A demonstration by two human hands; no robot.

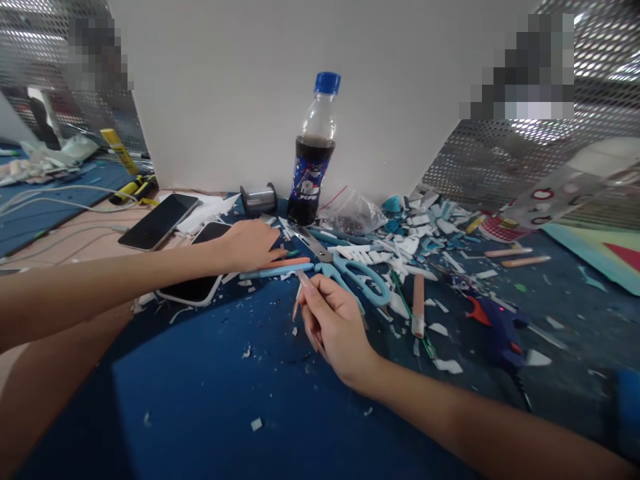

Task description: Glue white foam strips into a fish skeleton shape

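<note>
My right hand [334, 323] rests on the blue mat [210, 387] with fingers curled round a thin pink stick [301, 288] that points up and away. My left hand [250, 243] reaches across from the left, fingers closed at the ends of an orange stick [285, 263] and a light-blue stick [277, 271] lying side by side. Light-blue-handled scissors [345, 267] lie just beyond my right hand. A Pepsi bottle [314, 150] with a blue cap stands upright behind them against the white wall.
Two phones [159, 221] [193, 288] lie at left, under and beside my left forearm. A wire spool [259, 198] sits by the bottle. White and teal scraps [420, 233], more sticks [418, 305] and a blue glue gun [500, 330] litter the right. Perforated metal screens flank the wall.
</note>
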